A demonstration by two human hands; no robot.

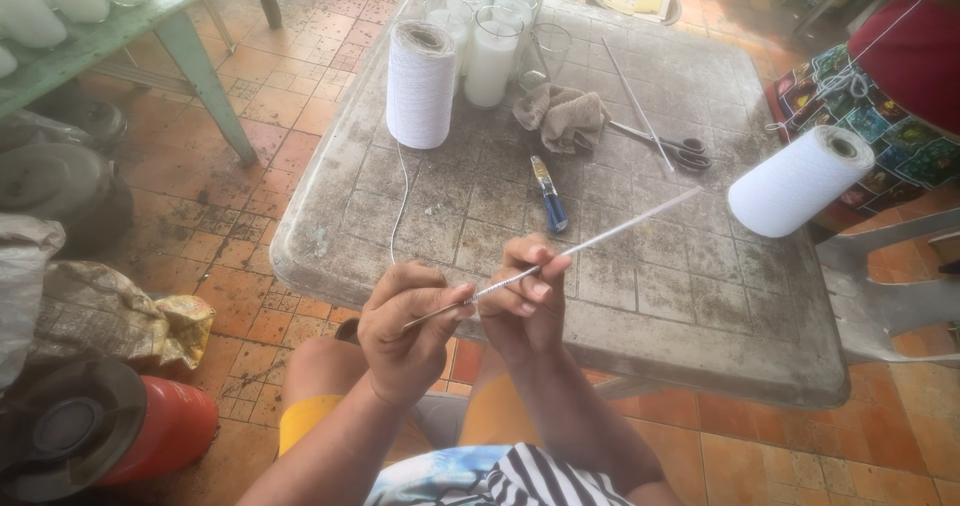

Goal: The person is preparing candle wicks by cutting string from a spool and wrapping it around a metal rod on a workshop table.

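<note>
My left hand (408, 324) and my right hand (527, 301) both pinch a thin metal rod (620, 228) that slants up to the right over the near edge of a worn grey plastic table (640, 306). White string wraps the rod between my fingers. A strand of string (401, 196) runs from my left hand up to a white thread cone (421, 84) standing upright on the table.
A second white thread cone (800, 181) lies tilted at the table's right edge. Glass candle jars (492, 56), a brown rag (562, 116), scissors (680, 149), a blue-handled tool (548, 196) and spare rods lie on the table. Another person (900, 76) sits at right. A red canister (150, 431) stands at lower left.
</note>
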